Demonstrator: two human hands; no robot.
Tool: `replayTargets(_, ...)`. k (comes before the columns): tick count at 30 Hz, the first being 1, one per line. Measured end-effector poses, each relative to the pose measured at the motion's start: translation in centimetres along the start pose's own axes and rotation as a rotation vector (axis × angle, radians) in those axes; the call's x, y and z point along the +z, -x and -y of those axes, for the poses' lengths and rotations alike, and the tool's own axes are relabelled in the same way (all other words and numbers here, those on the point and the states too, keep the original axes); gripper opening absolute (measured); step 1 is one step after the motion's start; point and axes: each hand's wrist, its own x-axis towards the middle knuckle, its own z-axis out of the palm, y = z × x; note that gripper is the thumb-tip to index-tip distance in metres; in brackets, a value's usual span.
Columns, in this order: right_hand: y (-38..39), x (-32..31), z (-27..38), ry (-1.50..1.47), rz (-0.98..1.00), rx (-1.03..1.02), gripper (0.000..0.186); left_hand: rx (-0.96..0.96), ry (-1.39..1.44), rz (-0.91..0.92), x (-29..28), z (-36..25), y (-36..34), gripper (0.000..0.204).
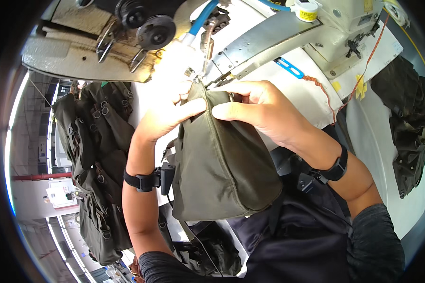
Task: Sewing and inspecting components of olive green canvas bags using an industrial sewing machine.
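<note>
Olive fabric bag slants from sewing machine arm toward dark apron; left hand and right hand pinch upper end, thumbs flanking raised seam, likely keeping layers aligned

The person's left hand and right hand are pinching side by side, thumbs pointing toward each other, forearms angling inward.
</note>
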Motion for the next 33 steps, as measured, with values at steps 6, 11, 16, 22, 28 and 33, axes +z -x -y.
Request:
replayTargets(6, -0.3, -0.1, 2.2, 0.164, 0.016, 0.072, 0.036, 0.008, -0.002, -0.015, 0.4, -0.7, 0.0, 0.021)
replayTargets(11, -1.4, -0.1, 2.2, 0.194, -0.017, -0.035, 0.033, 0.130, -0.079, -0.053, 0.4, 0.0, -1.1, 0.028)
replayTargets(16, -1.1, 0.7, 3.5, 0.578, -0.109, -0.136, 0.023, 0.353, -0.225, -0.070, 0.1, -0.6, -1.4, 0.028)
replayTargets(22, -1.1, 1.1, 5.1, 1.288, -0.288, -0.597, 0.018, 0.630, -0.341, -0.026, -0.7, -1.6, -2.2, 0.073)
replayTargets(28, -2.4, 0.0, 4.9, 1.366, -0.275, -0.741, 0.017, 0.313, -0.039, 0.089, -0.9, -2.1, -1.8, 0.081)
replayTargets(33, -3.8, -0.9, 4.9, 1.288, -0.192, -0.662, 0.016, 0.095, -0.017, 0.137, -1.4, -2.5, -1.6, 0.056)
